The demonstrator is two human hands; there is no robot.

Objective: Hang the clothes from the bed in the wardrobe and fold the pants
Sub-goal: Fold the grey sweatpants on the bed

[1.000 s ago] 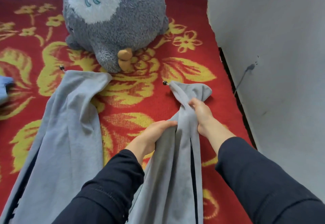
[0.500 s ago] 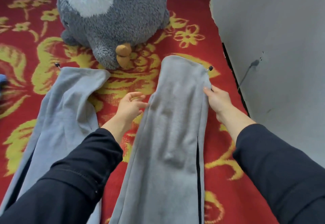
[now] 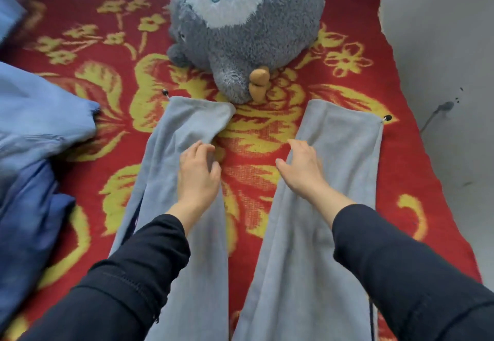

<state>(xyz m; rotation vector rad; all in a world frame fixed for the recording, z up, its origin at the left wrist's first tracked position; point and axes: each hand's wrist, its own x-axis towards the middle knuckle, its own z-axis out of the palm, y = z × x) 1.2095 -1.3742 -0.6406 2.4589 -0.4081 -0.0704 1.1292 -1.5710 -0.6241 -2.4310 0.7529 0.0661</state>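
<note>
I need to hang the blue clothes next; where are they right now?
In the head view the blue clothes lie bunched on the red blanket at far left, left of the grey pants and apart from them.

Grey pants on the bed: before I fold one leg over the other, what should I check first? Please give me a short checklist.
1. Is the right leg flat? Ok.
2. Is the left leg flat? Not ok: it is creased at its inner edge.
3. Does the left hand grip its leg? Ok: the fingers curl on the fabric at the inner edge.
4. Does the right hand grip its leg? Cannot tell: it rests on the inner edge.
5. Is the plush toy away from the cuffs? Not ok: it sits right at the left leg's cuff.
6. Are the blue clothes apart from the pants? Ok: bare blanket shows between them.
</note>
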